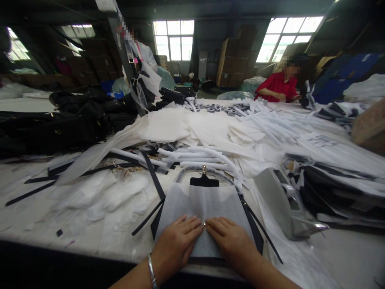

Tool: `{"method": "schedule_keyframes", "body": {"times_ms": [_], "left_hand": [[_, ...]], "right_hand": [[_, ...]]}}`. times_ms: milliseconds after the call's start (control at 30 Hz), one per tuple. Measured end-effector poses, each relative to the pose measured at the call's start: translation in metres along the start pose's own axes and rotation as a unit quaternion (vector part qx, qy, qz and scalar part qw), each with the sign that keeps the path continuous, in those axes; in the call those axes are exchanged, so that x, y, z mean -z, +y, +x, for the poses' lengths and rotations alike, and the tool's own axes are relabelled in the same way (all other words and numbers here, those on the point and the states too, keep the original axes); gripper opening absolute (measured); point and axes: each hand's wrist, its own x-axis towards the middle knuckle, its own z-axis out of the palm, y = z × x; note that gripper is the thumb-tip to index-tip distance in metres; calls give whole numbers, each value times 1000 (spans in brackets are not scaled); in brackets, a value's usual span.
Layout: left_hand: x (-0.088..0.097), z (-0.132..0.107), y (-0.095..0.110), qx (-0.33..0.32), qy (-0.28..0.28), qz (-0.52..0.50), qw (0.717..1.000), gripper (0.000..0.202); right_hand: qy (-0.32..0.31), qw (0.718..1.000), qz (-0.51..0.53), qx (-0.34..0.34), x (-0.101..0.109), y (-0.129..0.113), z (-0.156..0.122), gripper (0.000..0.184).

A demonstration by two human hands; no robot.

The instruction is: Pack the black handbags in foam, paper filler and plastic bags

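A dark handbag (259, 237) lies flat at the table's front edge, mostly covered by a whitish protective sheet (180, 200). My left hand (179, 241) rests flat on the sheet, fingers stretched toward the middle. Mirroring it, my right hand (231, 241) presses on the other half with its fingers extended. Between the fingertips a small gold metal piece (204, 225) pokes through the sheet. Above the sheet's top edge shows a black flap tab (204, 182) with a gold clasp (204, 169). The wrapped handle (180, 173) arches behind it. Thin black straps stick out on both sides.
On the right stands a grey tape dispenser (278, 204), beside plastic-wrapped black bags (337, 192). White sheets (165, 124) and white tubes (207, 154) lie behind the handbag. Black bags (60, 128) are piled at left. A co-worker in red (275, 86) is across the table.
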Motion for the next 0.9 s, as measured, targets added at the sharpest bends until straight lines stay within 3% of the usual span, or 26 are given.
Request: {"method": "schedule_keyframes", "body": {"times_ms": [133, 300, 400, 533, 700, 900], "left_hand": [[4, 4, 3, 15, -9, -6, 1000, 50], [1, 5, 5, 58, 4, 5, 998, 36], [1, 7, 4, 51, -23, 78, 995, 45], [8, 10, 0, 32, -66, 149, 986, 53], [15, 6, -5, 14, -62, 160, 985, 54], [7, -2, -12, -22, -7, 228, 973, 52]], "right_hand": [[-10, 999, 37, -17, 2, 0, 1, 31], [-19, 988, 104, -113, 8, 4, -5, 41], [-59, 988, 72, -120, 8, 5, -5, 63], [-98, 986, 48, -128, 5, 2, -5, 63], [-69, 986, 3, -154, 1, -3, -12, 67], [0, 994, -81, -78, -5, 10, -22, 71]]}}
